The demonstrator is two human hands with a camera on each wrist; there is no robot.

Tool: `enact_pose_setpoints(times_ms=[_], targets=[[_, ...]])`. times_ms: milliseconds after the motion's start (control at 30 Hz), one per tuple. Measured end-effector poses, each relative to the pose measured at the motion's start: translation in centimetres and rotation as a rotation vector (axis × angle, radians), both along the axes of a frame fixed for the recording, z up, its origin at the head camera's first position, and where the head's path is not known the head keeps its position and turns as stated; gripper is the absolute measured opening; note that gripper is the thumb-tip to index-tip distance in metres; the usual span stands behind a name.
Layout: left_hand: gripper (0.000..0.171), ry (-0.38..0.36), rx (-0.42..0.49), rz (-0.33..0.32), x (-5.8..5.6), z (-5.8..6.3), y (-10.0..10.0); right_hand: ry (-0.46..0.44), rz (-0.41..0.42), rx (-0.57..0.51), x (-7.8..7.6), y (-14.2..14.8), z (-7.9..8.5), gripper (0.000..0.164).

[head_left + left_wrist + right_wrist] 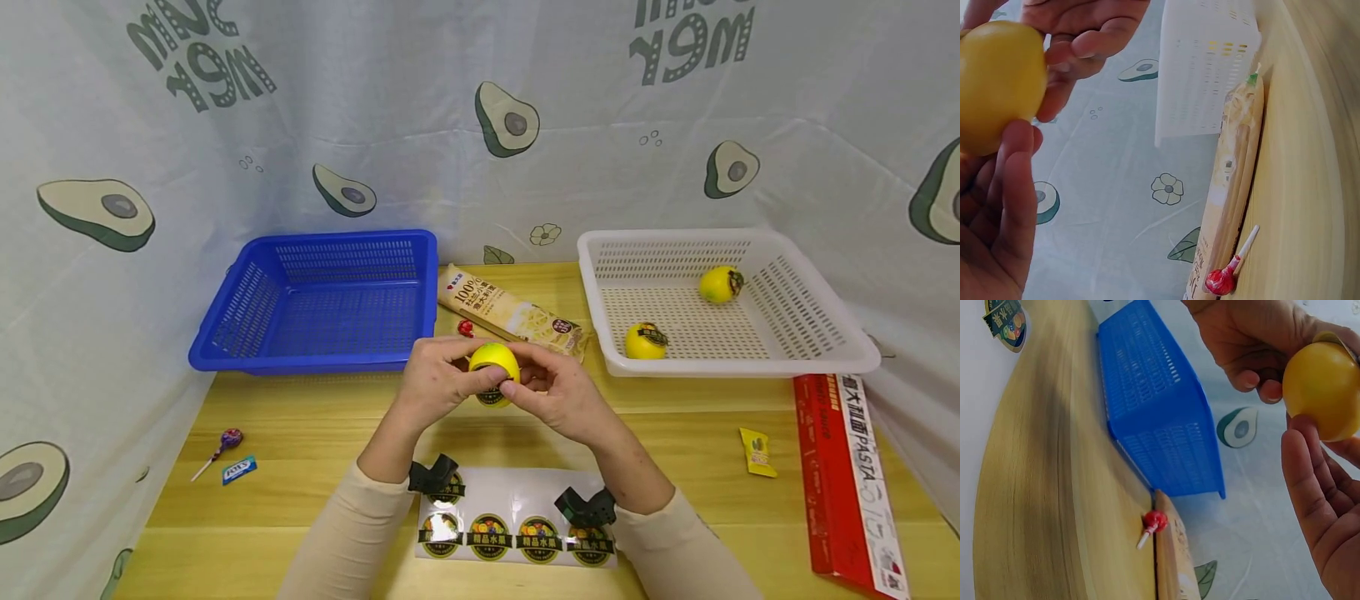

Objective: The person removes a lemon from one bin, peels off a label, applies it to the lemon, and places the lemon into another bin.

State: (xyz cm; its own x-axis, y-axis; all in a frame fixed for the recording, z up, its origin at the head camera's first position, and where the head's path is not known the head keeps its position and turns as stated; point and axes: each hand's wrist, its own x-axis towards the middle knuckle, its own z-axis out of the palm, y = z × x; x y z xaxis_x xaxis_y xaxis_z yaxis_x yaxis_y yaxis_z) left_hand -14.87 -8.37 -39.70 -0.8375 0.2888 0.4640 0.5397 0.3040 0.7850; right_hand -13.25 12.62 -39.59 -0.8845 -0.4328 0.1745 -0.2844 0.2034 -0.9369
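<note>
Both hands hold one yellow lemon (497,357) above the table, between the two baskets. My left hand (438,379) grips its left side, and my right hand (564,393) pinches it from the right. Both thumbs lie on a round dark sticker (491,395) on the lemon's near face, partly covering it. One edge of the sticker (1329,337) stands off the peel in the right wrist view. Below the wrists lies a white sheet (517,492) with several round fruit stickers (490,537). Two lemons with stickers, one near (641,343) and one farther back (716,285), sit in the white basket (615,367).
A blue basket (315,364) stands at the back left. Between the baskets lie a pasta packet (510,312) and a red lollipop (466,328). At left are a purple lollipop (231,438) and a blue sweet (239,470); at right, a yellow sachet (757,452) and a red pasta box (843,483).
</note>
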Motion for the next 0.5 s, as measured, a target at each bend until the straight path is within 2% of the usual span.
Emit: enact_pose_setpoints(times_ms=[133, 200, 367, 433, 500], targets=[[0.063, 0.143, -0.028, 0.033, -0.09, -0.26, 0.2, 0.006, -0.004, -0.021, -0.01, 0.04, -0.09, 0.046], [0.074, 0.197, -0.033, 0.058, -0.14, -0.42, 0.32, 0.005, -0.007, -0.03, 0.0, 0.04, -0.13, 0.046], [0.072, 0.28, 0.015, 0.111, -0.28, -0.9, 0.67, 0.018, -0.011, -0.059, 0.03, -0.09, -0.2, 0.047], [0.068, 0.286, 0.039, 0.128, -0.29, -0.96, 0.84, 0.02, -0.01, -0.07, -0.02, -0.11, -0.28, 0.047], [0.063, 0.256, 0.058, 0.126, -0.23, -0.93, 0.98, 0.017, -0.009, -0.076, -0.11, -0.05, -0.4, 0.047]])
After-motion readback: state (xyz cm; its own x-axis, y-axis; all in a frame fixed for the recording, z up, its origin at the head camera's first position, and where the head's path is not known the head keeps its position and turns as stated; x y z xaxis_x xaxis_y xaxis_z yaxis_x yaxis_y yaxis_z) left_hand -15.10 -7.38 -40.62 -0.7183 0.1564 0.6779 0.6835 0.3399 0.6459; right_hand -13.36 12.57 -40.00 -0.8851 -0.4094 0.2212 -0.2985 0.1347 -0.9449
